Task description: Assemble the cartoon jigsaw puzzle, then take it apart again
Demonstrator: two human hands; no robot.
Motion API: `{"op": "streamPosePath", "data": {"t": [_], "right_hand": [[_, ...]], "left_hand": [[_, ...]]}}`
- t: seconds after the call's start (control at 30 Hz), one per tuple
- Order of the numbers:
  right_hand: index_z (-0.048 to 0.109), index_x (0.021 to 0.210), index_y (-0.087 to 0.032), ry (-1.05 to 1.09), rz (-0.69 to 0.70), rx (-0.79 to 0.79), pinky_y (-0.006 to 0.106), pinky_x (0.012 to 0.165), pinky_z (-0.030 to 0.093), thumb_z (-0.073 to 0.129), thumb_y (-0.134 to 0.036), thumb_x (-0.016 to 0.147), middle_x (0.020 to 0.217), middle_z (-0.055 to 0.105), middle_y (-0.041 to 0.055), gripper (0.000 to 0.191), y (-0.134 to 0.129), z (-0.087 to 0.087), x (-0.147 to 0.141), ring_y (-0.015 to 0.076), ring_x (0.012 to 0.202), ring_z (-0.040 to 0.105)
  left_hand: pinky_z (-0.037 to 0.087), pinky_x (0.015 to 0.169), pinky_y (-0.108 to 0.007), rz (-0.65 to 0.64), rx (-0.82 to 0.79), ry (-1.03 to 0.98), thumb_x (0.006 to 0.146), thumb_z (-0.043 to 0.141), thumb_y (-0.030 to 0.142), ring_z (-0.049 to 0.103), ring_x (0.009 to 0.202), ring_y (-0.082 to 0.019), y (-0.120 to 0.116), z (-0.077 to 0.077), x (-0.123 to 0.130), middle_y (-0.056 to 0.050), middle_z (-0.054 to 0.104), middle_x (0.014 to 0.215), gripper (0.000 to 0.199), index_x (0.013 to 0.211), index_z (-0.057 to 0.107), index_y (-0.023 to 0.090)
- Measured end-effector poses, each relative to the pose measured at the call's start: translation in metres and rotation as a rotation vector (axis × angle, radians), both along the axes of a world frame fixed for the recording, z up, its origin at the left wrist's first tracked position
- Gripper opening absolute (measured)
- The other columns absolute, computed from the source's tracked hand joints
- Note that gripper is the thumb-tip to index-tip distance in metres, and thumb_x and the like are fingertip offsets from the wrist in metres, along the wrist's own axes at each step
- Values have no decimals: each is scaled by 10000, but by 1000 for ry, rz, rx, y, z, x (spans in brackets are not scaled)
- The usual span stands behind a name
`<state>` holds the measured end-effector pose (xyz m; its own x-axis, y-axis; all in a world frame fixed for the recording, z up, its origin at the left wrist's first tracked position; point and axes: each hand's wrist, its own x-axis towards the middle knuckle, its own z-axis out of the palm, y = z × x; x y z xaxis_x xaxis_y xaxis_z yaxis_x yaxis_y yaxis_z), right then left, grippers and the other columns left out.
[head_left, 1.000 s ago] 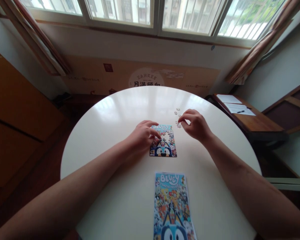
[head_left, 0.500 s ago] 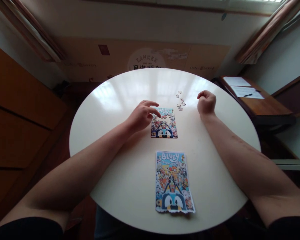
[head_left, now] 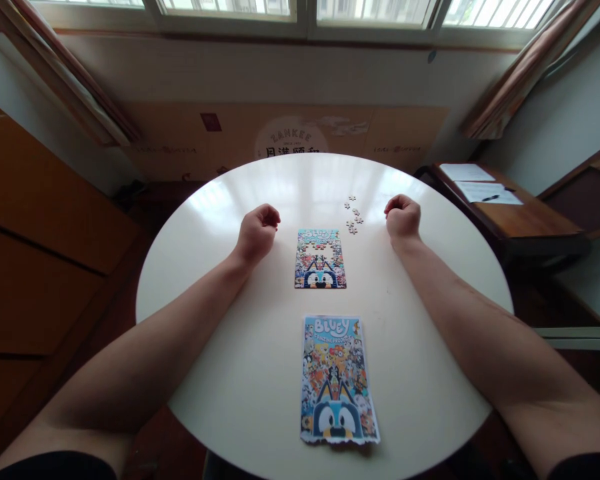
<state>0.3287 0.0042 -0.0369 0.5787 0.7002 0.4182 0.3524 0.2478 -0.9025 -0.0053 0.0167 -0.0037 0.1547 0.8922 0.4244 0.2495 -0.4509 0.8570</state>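
While the bare tabletop is left showing through a ragged gap in its upper middle, the jigsaw puzzle (head_left: 321,270) is otherwise filled with joined pieces and is laid near the centre of the round white table (head_left: 260,387). The left hand (head_left: 258,230) is curled, its fingers drawn together, and is held just left of the puzzle's upper left corner, apart from it. The right hand (head_left: 403,217) is likewise folded into a fist, towards the table's right edge; whether anything is enclosed in either hand cannot be told. Between the puzzle's upper right corner and the right hand, towards the table's far edge, a small group of loose pieces (head_left: 356,213) is scattered. Near the table's near edge, a printed picture sheet (head_left: 336,380) with a torn lower edge is laid flat. By the right wall, papers (head_left: 467,173) and a pen (head_left: 491,198) are carried on a wooden desk (head_left: 525,220).
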Motion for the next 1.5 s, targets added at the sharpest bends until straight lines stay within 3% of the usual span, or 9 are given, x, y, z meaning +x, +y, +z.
{"op": "streamPosePath", "data": {"t": [0.27,0.57,0.77,0.9,1.07,1.33,1.5], "right_hand": [[523,568,-196,-12,41,-17,243,514,325,358,-143,461,531,505,-30,203,1,0,-4,126,538,440],[545,593,-196,-84,54,-76,244,555,382,359,-148,511,579,548,-10,208,3,0,-7,143,585,501],[686,717,-173,-261,107,-219,257,669,464,385,-102,596,724,670,29,332,1,2,-11,170,719,615],[768,892,-200,-458,152,-349,281,777,481,452,-84,680,904,721,39,398,-4,10,-18,192,842,644],[792,913,-244,-710,242,-490,281,875,465,554,-113,768,1098,715,34,308,-16,27,-25,204,977,642],[790,848,-247,-885,270,-688,313,774,484,682,-235,779,972,757,52,129,-36,57,-18,250,926,666],[757,1054,-259,-920,287,-720,303,777,478,654,-259,824,1072,740,41,252,-39,60,-13,229,955,665]], "left_hand": [[394,524,-244,23,-79,-175,468,424,76,504,552,-116,-4,9,-1,30,525,567,226,627,551,175],[372,518,-235,22,-64,-95,504,457,107,513,549,-121,-4,7,-3,17,580,566,180,594,601,164],[376,511,-237,81,-79,-95,507,448,121,504,520,-118,-1,6,-5,23,572,548,189,597,607,168],[379,514,-238,79,-73,-85,522,455,123,505,531,-119,0,6,-6,21,579,568,187,614,612,170],[378,514,-240,80,-64,-85,547,468,130,500,538,-120,0,6,-6,18,579,578,168,624,611,172],[379,520,-244,64,-50,-61,556,458,132,494,542,-122,-8,11,-4,17,577,577,161,611,602,177],[392,534,-248,32,7,5,588,467,132,510,567,-130,-10,10,-3,12,590,591,148,611,605,183]]}}
